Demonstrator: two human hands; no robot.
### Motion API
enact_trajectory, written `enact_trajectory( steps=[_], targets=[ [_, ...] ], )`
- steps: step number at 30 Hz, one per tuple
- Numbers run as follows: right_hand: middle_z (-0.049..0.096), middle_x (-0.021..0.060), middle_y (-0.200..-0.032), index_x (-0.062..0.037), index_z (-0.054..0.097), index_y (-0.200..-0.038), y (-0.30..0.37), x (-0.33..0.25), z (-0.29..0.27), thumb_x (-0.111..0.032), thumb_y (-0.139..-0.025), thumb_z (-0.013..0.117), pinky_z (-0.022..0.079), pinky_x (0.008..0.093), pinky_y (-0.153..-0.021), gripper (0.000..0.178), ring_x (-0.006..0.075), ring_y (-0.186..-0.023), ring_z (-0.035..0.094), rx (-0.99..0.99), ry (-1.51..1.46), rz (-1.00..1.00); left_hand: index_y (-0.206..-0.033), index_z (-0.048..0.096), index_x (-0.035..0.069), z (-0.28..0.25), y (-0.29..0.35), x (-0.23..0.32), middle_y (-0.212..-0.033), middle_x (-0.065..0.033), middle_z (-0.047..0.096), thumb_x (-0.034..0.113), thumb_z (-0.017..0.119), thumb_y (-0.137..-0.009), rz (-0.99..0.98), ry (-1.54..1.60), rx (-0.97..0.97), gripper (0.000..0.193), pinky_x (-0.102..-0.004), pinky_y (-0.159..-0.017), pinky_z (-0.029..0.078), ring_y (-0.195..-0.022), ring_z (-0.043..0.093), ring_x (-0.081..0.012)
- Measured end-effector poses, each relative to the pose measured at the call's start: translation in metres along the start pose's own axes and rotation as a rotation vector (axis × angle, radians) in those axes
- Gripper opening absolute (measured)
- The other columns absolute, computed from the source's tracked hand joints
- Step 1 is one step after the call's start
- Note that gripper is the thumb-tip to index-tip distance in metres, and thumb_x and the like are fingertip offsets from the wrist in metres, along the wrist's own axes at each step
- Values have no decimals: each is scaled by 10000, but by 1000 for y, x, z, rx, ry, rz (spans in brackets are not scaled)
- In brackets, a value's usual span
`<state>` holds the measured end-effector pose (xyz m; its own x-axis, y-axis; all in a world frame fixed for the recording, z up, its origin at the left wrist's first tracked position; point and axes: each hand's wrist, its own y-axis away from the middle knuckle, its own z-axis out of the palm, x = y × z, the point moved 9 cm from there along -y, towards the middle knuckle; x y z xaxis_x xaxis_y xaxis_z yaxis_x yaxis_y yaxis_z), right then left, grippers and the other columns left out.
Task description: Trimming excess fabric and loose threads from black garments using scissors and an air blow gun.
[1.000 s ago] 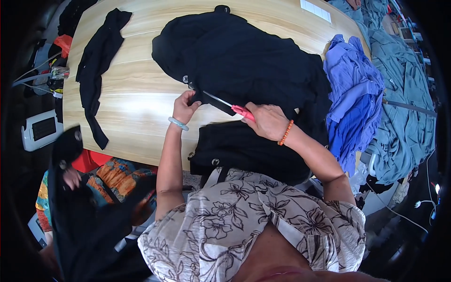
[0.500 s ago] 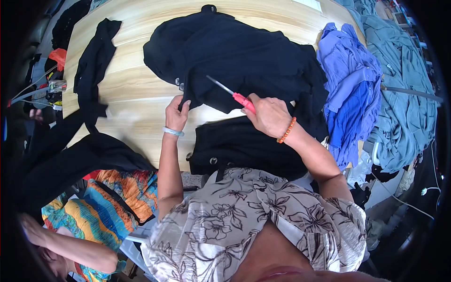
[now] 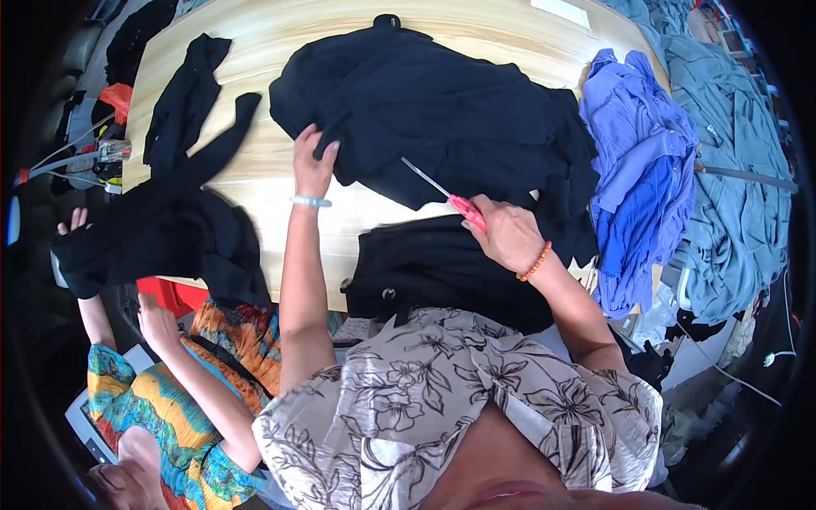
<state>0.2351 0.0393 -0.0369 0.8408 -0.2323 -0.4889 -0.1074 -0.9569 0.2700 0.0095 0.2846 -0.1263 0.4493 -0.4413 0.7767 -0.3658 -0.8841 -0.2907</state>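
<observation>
A black garment [image 3: 425, 102] lies spread across the wooden table in front of me. My left hand [image 3: 313, 166] pinches its near left edge between thumb and fingers. My right hand [image 3: 510, 234] is closed round the red handle of a tool [image 3: 467, 209] with a slim metal blade. The blade points up and left over the garment, its tip well apart from my left hand. Whether the blade is single or double I cannot tell. A second black garment [image 3: 450, 268], with a round button near its left end, lies along the table's near edge by my body.
At the left, a co-worker in a colourful top [image 3: 174, 399] handles a dark garment [image 3: 161, 238]. Another dark piece [image 3: 187, 93] lies on the far left of the table [image 3: 246, 51]. A blue-violet shirt [image 3: 637, 161] and a heap of grey-green cloth [image 3: 722, 178] are at the right.
My left hand has moved up along the garment's edge, still pinching cloth. My right hand has shifted slightly right and down with the tool. The co-worker's dark garment has swung over the table's left side.
</observation>
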Motion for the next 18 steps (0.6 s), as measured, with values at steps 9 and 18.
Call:
enact_trajectory(
  steps=[9,18],
  targets=[
    [668,167,-813,-28,542,-976,28,14,9,-253,-870,651,536,438,-690,272,348,-790,667,-62,38,13,-969,668,-35,26,-12,4,-894,-8,678,17,715,-802,-321,545,-149,181,-214,-766,479,-804,580,-71],
    [670,201,-789,-11,553,-1005,16,-5,52,-291,-890,612,515,463,-727,308,374,-810,666,-109,-57,-112,-916,641,-36,-20,-17,192,-944,-80,645,44,785,-735,189,324,-22,244,-267,-809,477,-837,594,-157]
  ],
)
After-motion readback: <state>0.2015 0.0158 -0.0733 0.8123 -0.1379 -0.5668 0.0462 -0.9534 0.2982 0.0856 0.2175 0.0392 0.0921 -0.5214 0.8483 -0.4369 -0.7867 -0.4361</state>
